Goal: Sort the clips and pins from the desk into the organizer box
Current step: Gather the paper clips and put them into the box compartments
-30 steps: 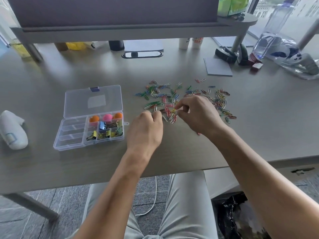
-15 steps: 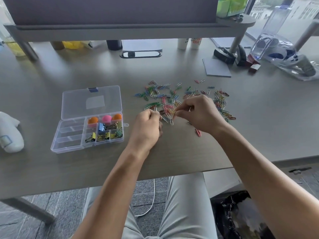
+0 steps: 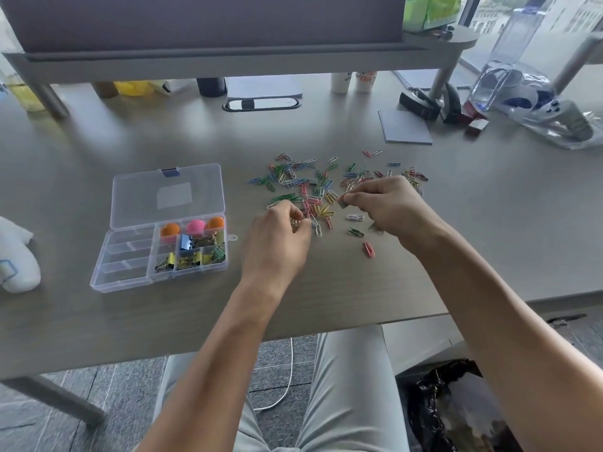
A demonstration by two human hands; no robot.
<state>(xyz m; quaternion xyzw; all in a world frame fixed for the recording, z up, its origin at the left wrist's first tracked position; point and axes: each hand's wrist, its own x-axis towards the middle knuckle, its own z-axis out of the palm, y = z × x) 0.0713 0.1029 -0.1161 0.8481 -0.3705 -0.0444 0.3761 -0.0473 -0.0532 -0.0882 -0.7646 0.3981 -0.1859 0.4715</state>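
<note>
Vs 0.5 s ago: left hand [image 3: 277, 243], centre frame, has curled tighter, fingertips now bunched on a few paper clips at the pile's lower-left edge. Right hand [image 3: 391, 207], just right of centre, has drawn back a little; thumb + forefinger pinch sth small, can't tell what. Paper clips [image 3: 313, 190] scattered mid-desk, a pink clip [image 3: 368, 248] lying apart below. Organizer box [image 3: 160, 252], lid open, sits left of centre, binder clips in its right compartments.
</note>
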